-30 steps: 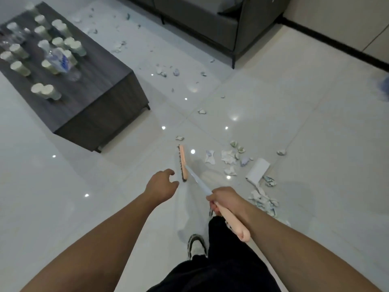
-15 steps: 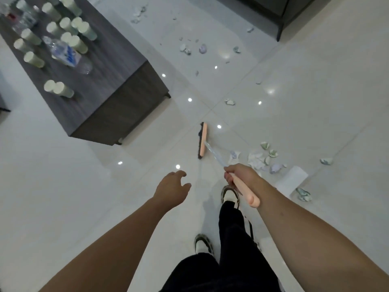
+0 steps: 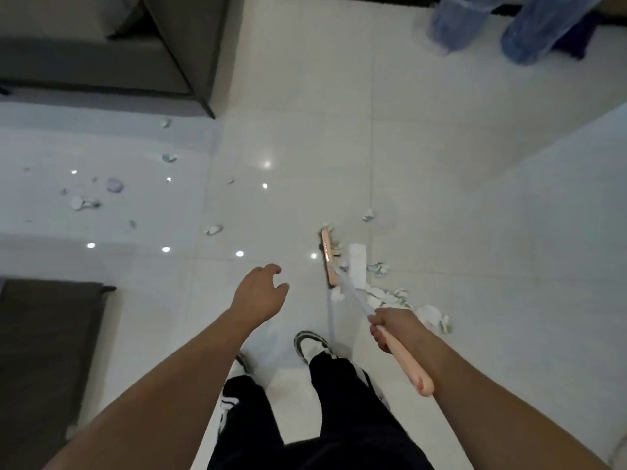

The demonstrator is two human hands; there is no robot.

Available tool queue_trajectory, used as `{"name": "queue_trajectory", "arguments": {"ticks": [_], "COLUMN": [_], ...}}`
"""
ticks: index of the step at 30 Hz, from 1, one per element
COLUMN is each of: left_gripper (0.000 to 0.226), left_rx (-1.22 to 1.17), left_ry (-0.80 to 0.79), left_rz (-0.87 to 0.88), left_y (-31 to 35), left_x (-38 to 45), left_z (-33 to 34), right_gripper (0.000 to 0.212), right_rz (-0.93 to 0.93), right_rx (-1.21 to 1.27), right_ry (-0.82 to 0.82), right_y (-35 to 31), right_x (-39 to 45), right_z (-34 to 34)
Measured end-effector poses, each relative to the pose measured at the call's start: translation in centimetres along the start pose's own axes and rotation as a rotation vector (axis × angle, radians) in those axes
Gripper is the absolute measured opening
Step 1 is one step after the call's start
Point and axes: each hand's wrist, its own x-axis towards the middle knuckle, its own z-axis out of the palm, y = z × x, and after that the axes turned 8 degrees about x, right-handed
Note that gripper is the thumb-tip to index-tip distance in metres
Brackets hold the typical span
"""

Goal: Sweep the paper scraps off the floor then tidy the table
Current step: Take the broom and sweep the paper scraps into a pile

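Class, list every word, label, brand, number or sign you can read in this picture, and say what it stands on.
None: no readable text appears anywhere.
Paper scraps: coloured print, too small and blurred to read.
White card beside the broom head: blank side showing.
Blue water bottles: no legible label.
Shoe: markings only, no letters.
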Motion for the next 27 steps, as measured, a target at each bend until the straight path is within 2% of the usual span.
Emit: {"name": "queue_trajectory", "arguments": {"ticks": [4, 9, 13, 19, 23, 27], "left_gripper": [0.046, 0.046, 0.047, 0.046, 0.046, 0.045], "left_rx": [0.067, 0.182, 0.176, 0.204, 0.192, 0.187], "left_ry": [-0.062, -0.117, -0.084, -0.046, -0.062, -0.099], "left_rz": [0.134, 0.227, 0.153, -0.024, -0.063, -0.027], "left_y": [1.1, -3.3, -10.1, -21.1, -25.0, -26.0], "left_x": [1.5, 3.5, 5.2, 6.8, 8.1, 9.1], "left_z": [-0.7, -3.8, -8.6, -14.0, -15.2, -15.1], "right_gripper": [0.024, 0.024, 0.015, 0.015, 0.017, 0.009], "right_rz": [-0.077, -0.020, -0.012, 0.034, 0.104, 0.067], "right_rx": [0.091, 0.216, 0.234, 0.242, 0.275, 0.245], "right_ry": [0.101, 0.028, -0.159, -0.411, -0.413, -0.301], "right_y": [1.7, 2.6, 2.8, 0.8, -0.3, 1.2], "right_x": [-2.0, -3.6, -3.5, -2.1, 0.0, 1.2], "right_z": [2.4, 9.6, 18.6, 32.5, 38.1, 36.7]}}
